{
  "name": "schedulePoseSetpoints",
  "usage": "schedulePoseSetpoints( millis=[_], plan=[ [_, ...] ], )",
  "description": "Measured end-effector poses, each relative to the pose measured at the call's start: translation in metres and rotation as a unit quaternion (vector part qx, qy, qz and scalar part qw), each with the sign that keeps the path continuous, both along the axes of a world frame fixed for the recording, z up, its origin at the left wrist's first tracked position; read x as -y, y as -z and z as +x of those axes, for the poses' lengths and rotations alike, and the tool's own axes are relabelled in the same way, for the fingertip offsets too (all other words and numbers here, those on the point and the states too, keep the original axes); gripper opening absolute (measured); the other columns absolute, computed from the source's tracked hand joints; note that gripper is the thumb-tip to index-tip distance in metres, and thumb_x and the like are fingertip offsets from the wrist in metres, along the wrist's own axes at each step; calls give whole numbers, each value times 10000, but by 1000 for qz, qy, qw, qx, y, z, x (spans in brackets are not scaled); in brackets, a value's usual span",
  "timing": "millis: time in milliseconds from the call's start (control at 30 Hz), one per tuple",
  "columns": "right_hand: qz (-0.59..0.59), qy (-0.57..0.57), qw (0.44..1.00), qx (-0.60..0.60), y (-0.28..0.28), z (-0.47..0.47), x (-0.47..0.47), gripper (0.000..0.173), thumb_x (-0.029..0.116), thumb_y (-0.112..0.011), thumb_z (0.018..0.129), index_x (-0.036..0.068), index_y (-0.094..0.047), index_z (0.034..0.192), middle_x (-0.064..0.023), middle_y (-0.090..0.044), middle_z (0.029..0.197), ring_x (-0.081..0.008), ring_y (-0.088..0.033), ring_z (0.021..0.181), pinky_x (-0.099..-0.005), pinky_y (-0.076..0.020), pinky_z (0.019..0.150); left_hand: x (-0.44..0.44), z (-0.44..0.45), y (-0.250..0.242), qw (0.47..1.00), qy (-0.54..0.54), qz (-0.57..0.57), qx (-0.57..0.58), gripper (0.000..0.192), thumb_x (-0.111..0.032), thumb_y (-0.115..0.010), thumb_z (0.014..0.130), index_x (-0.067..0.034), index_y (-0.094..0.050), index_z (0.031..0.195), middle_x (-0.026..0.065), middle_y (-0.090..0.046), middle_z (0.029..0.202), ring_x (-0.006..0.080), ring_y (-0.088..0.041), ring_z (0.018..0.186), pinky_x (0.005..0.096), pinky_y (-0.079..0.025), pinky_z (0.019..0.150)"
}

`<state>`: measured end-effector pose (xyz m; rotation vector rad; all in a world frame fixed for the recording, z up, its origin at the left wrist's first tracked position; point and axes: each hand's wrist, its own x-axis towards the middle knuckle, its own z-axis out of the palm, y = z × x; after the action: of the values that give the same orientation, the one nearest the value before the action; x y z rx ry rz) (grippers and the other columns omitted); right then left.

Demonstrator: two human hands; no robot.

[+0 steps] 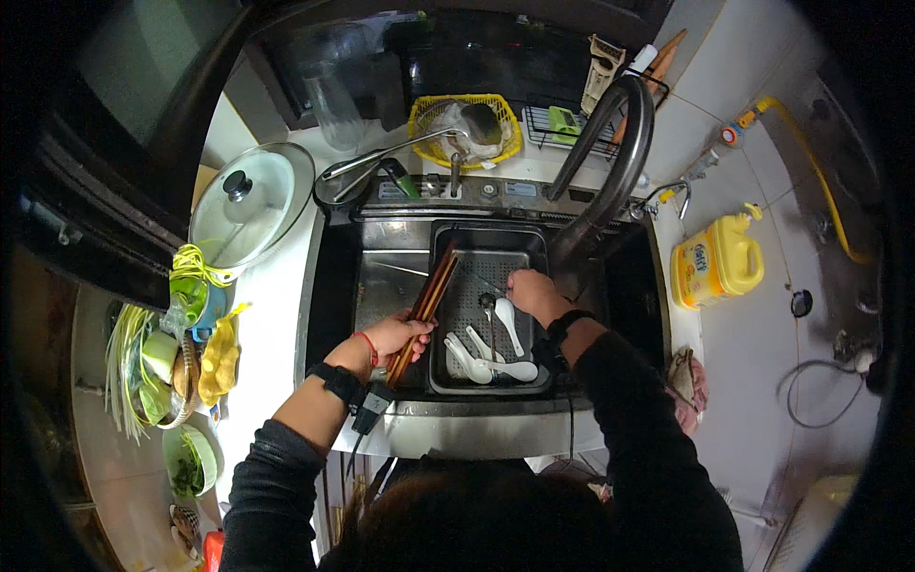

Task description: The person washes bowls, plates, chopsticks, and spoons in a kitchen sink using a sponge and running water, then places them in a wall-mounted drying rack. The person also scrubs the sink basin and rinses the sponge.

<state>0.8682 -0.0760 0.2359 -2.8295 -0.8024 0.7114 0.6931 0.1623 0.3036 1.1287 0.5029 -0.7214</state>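
A bundle of wooden chopsticks slants up and away from my left hand, which is closed around its lower part over the left rim of a black perforated drain basket. My right hand is over the basket's right side, fingers curled, with a thin metal utensil at its fingertips. Below it in the basket lie several white spoons, and a dark-headed metal spoon lies among them. The basket sits in a sink.
A dark faucet arches over the sink's right side. Behind stand a yellow basket and a wire rack. A lidded bowl and vegetables are at left, a yellow detergent bottle at right.
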Motion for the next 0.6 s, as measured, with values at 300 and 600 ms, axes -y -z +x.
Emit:
schedulePoseSetpoints(
  millis=[300,600],
  plan=[
    [-111,12,994,16,82,4,-12,162,125,-556,804,43,-696,806,-184,-657,853,-310,-645,734,-434,-515,570,20,-2,3,996,-59,-66,-32,252,-132,-529,892,-36,-496,1123,-12,-492,753,78,-483,621,228,-463,562],
    [59,70,977,-193,40,-5,-1,281,209,-617,773,-35,-640,910,-200,-642,793,-316,-640,645,-462,-511,531,34,1,11,995,-90,-44,-22,242,-65,-563,852,-36,-523,1090,5,-552,812,103,-540,724,246,-496,603]
  ],
)
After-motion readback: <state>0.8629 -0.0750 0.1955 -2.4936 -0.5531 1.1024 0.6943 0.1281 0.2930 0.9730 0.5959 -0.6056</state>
